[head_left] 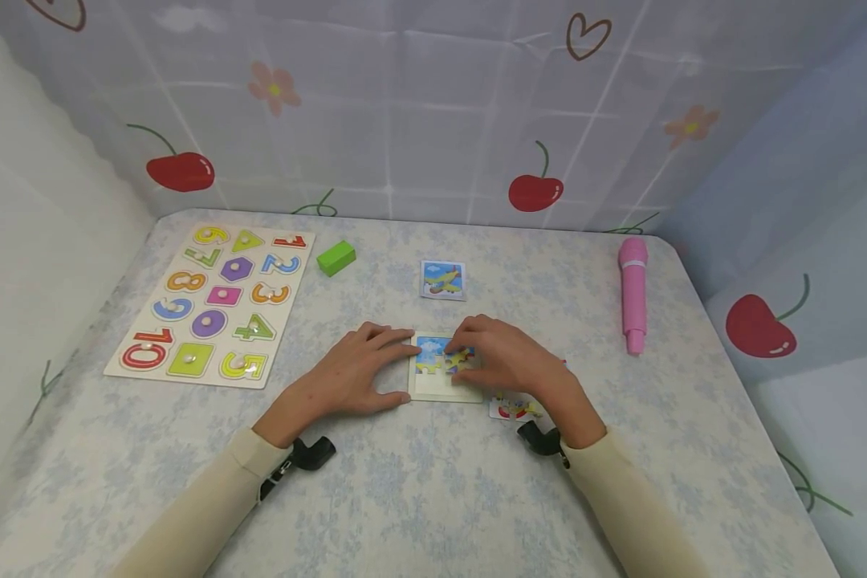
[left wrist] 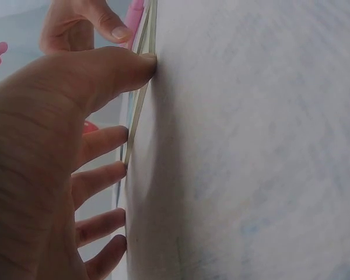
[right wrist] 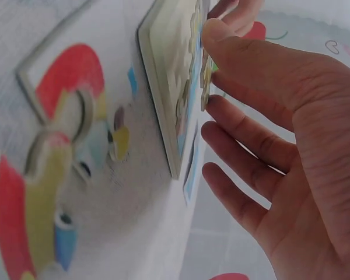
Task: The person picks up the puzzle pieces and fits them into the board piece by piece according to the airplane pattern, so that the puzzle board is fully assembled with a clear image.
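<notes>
A small jigsaw tray (head_left: 433,392) lies on the table, with fitted pieces (head_left: 429,353) of blue sky and yellow in its upper left. My left hand (head_left: 343,369) rests beside it, thumb and fingertips at the tray's left edge. Over the tray's upper right, my right hand (head_left: 513,353) pinches a jigsaw piece (right wrist: 205,87) between thumb and fingers. Loose jigsaw pieces (head_left: 513,407), printed in red, yellow and blue, lie to the right of the tray, partly hidden under the right wrist; they look large in the right wrist view.
Behind the tray lies a picture card (head_left: 443,280) with a yellow airplane. A number-and-shape peg board (head_left: 220,321) is at the left, a green block (head_left: 336,258) beside it. A pink toy microphone (head_left: 633,297) lies at the right. A printed curtain (head_left: 433,120) hangs behind the table.
</notes>
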`<action>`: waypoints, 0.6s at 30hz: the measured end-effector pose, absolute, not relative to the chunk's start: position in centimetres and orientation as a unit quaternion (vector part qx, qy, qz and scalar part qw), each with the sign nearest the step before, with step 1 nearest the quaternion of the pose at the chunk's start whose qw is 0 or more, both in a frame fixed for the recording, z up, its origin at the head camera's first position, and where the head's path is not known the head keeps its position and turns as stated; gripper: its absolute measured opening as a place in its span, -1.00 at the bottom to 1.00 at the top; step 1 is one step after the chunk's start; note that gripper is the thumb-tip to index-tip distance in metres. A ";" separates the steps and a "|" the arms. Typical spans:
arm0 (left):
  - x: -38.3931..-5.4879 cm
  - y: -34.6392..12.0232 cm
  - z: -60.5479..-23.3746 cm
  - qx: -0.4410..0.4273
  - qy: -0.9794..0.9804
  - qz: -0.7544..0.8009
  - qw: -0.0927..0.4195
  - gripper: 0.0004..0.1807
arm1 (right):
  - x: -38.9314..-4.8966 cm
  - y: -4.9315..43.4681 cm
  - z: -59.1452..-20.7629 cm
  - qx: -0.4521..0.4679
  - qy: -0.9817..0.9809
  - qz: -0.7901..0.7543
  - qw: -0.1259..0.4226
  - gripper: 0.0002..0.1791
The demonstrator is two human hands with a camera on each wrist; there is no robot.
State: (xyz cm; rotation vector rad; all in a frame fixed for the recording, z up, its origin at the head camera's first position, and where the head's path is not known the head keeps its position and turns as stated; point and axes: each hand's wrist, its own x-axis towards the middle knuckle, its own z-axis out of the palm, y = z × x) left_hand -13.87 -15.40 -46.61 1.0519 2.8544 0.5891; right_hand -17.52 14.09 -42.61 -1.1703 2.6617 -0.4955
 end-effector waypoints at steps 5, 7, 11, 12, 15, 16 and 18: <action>-13.9 -15.4 -46.5 0.337 0.922 0.190 0.025 -0.23 | -17.3 13.4 -43.0 -0.394 0.901 -0.155 0.091 -0.58; -13.8 -15.4 -46.5 0.338 0.922 0.190 0.024 -0.23 | -17.3 13.2 -43.1 -0.396 0.901 -0.149 0.089 -0.58; -13.8 -15.4 -46.6 0.340 0.921 0.189 0.023 -0.23 | -17.2 13.0 -43.4 -0.406 0.899 -0.144 0.081 -0.58; -13.9 -15.4 -46.6 0.339 0.921 0.189 0.025 -0.23 | -17.2 13.0 -43.4 -0.408 0.898 -0.144 0.077 -0.58; -13.9 -15.5 -46.6 0.338 0.922 0.188 0.028 -0.24 | -17.2 12.8 -43.6 -0.411 0.898 -0.143 0.069 -0.58; -13.9 -15.5 -46.6 0.339 0.922 0.188 0.027 -0.24 | -17.2 12.8 -43.6 -0.411 0.898 -0.142 0.068 -0.58; -13.9 -15.5 -46.7 0.340 0.921 0.187 0.025 -0.24 | -17.2 12.7 -43.7 -0.410 0.899 -0.139 0.065 -0.58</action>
